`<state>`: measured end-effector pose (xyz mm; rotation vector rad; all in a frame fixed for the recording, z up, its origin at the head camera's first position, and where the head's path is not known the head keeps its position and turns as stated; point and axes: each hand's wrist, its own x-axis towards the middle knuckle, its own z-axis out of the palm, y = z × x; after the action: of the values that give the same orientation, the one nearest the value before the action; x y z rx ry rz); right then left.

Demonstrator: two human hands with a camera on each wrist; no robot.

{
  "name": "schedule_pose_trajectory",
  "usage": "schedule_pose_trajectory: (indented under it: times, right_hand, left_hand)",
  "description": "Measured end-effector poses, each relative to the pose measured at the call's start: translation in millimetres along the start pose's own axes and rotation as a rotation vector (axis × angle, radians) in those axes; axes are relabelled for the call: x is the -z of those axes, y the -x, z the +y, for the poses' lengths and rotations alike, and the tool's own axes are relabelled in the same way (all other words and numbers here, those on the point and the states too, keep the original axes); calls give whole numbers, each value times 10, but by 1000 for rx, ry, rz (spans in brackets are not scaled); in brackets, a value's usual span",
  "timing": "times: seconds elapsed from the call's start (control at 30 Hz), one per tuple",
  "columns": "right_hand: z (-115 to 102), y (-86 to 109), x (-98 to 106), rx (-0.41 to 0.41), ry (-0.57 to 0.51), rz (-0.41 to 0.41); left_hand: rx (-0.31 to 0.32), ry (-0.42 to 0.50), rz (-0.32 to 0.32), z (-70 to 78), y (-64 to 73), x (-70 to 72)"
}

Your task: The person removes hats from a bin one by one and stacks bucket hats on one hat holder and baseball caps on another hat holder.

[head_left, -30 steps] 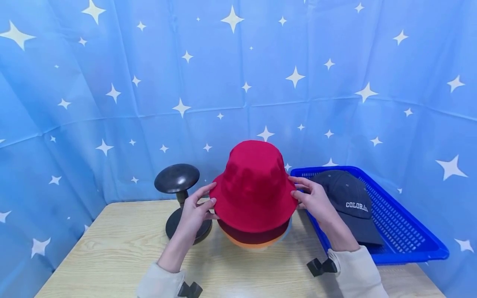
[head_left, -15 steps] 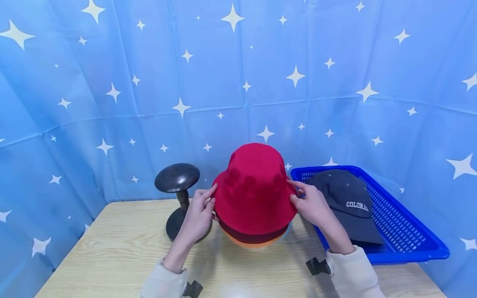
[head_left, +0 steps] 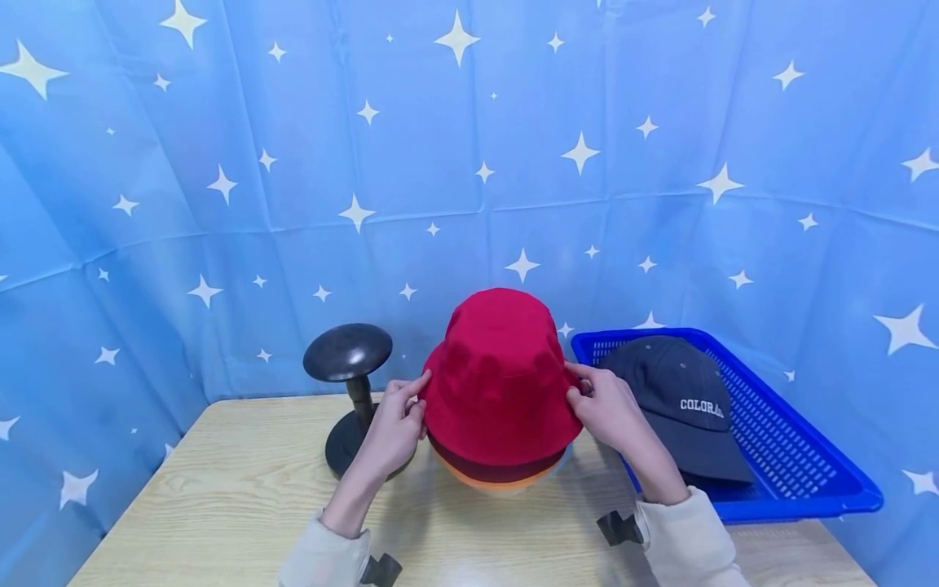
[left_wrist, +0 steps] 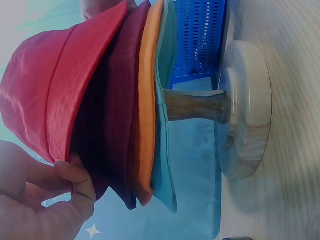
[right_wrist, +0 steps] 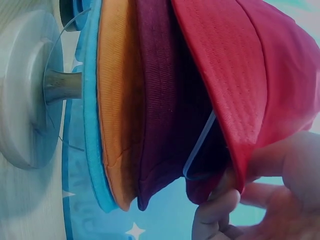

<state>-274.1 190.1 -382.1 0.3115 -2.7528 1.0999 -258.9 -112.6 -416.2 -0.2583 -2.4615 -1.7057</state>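
Observation:
A red bucket hat point(head_left: 502, 375) sits on top of a stack of hats in the middle of the table. Its brim is pinched on the left side by my left hand point(head_left: 396, 420) and on the right by my right hand point(head_left: 612, 408). Below it, in the left wrist view, come a maroon hat point(left_wrist: 120, 105), an orange hat point(left_wrist: 146, 100) and a light blue hat point(left_wrist: 164, 150). The stack rests on a wooden hat stand point(left_wrist: 247, 110). A gap shows between the red brim and the maroon one. A thin clear cord point(right_wrist: 199, 145) hangs inside the red hat.
Left of the stack stands a black hat stand point(head_left: 348, 355) with a domed top. A blue plastic basket point(head_left: 807, 456) at the right holds a dark baseball cap point(head_left: 678, 391) with white lettering. Behind the wooden table point(head_left: 220, 489) hangs a blue curtain with stars.
The red hat has come down slightly over the stack, with both hands keeping hold of its brim. The hands have drawn a little closer together.

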Motion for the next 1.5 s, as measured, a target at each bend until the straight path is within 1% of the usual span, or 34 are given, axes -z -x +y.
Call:
schedule_pose_trajectory:
  times: [0.17,0.3,0.47,0.63,0.77,1.0,1.1,1.17,1.27,1.33,1.43,1.5]
  right_hand:
    - [2,0,-7,-10,-2,-18]
    - [13,-11,-23,-27,-9,-47]
    - [17,-11,-79,-19,15,-56]
    - [47,-38,-126,3,56,-36]
    - [60,-63,-154,15,78,-26]
    - [55,-67,-186,24,116,-25]
    - [51,-60,-179,15,115,-37]
    - [58,-55,-164,5,98,-43]
    - [77,-45,-125,-4,41,-45]
    - [101,-48,-95,-22,-25,-45]
    - [126,-60,-50,-53,-105,-31]
    - [137,-69,-27,-76,-141,-23]
  left_hand:
    - [31,33,-29,-5,-4,-3]
    - [58,49,-49,-14,-3,-7]
    - [59,54,-73,-49,-2,-9]
    - [56,58,-89,-76,-14,-11]
    - [63,43,-77,-85,-18,-25]
    - [12,-22,-15,-142,-42,-82]
    - [13,-16,-12,-161,-51,-97]
    - [31,1,-19,-155,-53,-97]
    - [78,73,-20,-135,-55,-78]
    - [113,143,-3,-122,-61,-58]
    - [148,261,35,-106,-75,-26]
    - [160,306,50,-95,-82,-12]
